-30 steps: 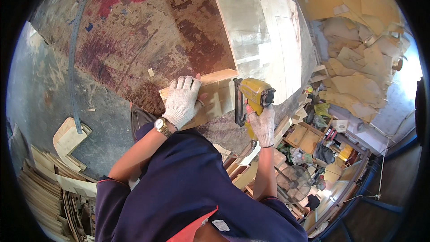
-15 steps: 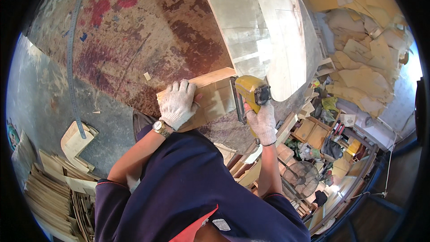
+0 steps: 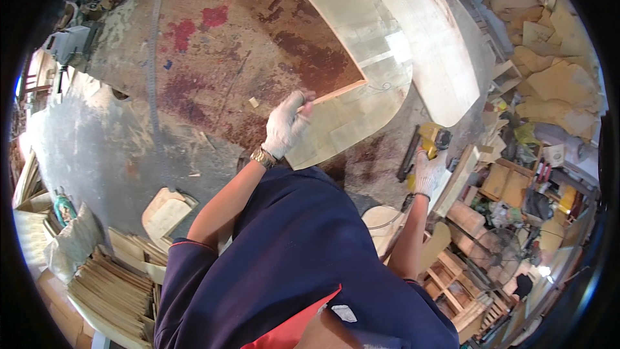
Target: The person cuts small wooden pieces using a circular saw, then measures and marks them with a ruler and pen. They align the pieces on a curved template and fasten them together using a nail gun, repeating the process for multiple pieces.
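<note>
My gloved left hand is closed at the left end of an L-shaped plywood panel, its fingers curled by the raised inner edge. The panel has a rounded corner, and one arm runs away toward the far side. To the right, my gloved right hand grips a yellow nail gun, held apart from the panel. The handle is mostly hidden in that hand. A pale board with rounded ends lies just right of the panel.
The stained worktable carries a small wood scrap and a long metal ruler. Stacked plywood strips stand at lower left. Right of me are a fan, wooden offcuts and clutter; brown sheets are heaped beyond.
The nail gun in my right hand has moved right, away from the panel's corner. My left hand has shifted from lying over the panel's edge to curling at its left end. The view has shifted too.
</note>
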A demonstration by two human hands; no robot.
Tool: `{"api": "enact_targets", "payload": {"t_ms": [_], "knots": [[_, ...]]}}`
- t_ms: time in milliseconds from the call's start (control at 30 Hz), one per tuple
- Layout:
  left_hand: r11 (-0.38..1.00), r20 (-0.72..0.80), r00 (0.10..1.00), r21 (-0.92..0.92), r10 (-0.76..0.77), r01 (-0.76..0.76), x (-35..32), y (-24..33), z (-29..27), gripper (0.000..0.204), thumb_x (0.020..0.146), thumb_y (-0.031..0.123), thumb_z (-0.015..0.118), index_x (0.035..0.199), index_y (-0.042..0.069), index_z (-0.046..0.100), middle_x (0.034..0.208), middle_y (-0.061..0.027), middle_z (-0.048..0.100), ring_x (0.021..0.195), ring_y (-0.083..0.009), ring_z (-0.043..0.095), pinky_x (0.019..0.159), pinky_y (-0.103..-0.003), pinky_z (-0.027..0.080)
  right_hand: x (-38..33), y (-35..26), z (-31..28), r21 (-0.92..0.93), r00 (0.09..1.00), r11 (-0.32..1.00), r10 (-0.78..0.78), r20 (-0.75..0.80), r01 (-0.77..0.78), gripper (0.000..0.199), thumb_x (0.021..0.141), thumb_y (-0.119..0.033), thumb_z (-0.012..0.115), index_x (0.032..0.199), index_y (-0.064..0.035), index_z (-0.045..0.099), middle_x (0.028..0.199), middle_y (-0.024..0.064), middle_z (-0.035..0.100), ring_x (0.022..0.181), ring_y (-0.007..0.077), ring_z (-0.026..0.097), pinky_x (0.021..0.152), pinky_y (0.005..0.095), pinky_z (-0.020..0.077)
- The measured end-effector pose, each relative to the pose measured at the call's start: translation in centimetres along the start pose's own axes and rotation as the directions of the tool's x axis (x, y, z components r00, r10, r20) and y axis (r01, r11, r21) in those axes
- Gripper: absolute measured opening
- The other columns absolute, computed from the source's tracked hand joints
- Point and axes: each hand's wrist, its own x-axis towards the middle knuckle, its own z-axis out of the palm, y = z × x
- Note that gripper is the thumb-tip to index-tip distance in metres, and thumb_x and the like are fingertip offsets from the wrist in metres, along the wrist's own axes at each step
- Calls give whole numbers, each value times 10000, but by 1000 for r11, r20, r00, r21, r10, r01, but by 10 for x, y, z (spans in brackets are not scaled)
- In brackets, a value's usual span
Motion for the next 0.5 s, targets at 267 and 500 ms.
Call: {"api": "enact_targets", "payload": {"t_ms": [267,500], "knots": [[918,-194,898,-54,-396,393,-54,-21,-69,390,1072,412,608,989,32,637,788,-14,634,675,-97,553,629,-287,446,-83,72,79,-215,956,961,218,198,-175,882,855,-182,760,1631,-312,361,1451,301,474,1082,506,676,904,535,578],[604,217,652,-253,-726,756,-107,-19,-23,540,1054,485,623,1266,-11,607,963,-102,706,778,-178,735,619,-266,568,-105,106,122,-58,995,998,41,90,-36,912,851,-159,782,1644,-303,356,1306,227,547,972,440,678,781,502,569]]}}
